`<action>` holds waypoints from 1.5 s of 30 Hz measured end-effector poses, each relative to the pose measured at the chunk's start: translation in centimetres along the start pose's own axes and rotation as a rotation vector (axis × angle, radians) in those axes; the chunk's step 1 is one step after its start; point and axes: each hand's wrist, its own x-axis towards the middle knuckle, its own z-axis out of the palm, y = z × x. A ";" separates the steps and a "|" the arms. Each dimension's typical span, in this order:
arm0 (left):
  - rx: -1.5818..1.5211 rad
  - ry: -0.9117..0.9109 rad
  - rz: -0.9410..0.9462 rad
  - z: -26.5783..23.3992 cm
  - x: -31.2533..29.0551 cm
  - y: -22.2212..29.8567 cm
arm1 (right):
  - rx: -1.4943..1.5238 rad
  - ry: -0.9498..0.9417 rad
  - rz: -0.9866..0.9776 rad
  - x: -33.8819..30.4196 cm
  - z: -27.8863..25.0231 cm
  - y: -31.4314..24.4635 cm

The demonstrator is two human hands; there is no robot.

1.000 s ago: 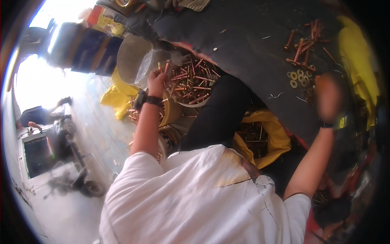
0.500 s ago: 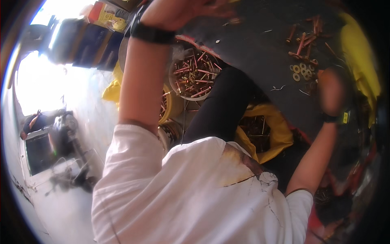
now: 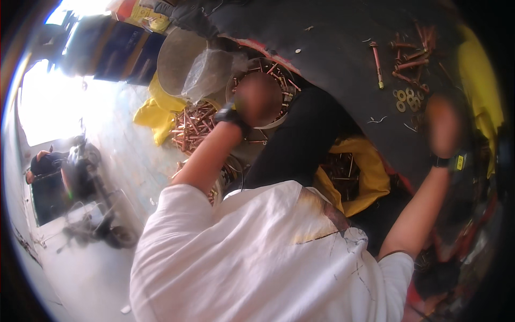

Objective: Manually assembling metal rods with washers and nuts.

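My left hand, smeared by motion, is over the mouth of a round bucket full of long copper-coloured bolts; its fingers and anything in them cannot be made out. On the right, my right hand rests over the dark cloth-covered surface, also blurred, its fingers unclear. Beside it lies a cluster of brass-coloured flat washers. A loose pile of bolts sits just beyond them. One lone bolt with a yellowish end lies left of that pile.
More bolts fill a container left of the bucket, near a yellow bag and clear plastic. A yellow sack holding dark metal pieces stands by my leg. Dark blue boxes stand at the far left.
My left hand has come down and back from the dark surface to the bucket. A lone bolt now lies left of the pile. My right hand stays beside the washers.
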 end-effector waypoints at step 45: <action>-0.269 0.210 0.027 7.5 5.1 -2.8 | -0.040 -0.041 -0.014 -0.6 -0.3 -2.4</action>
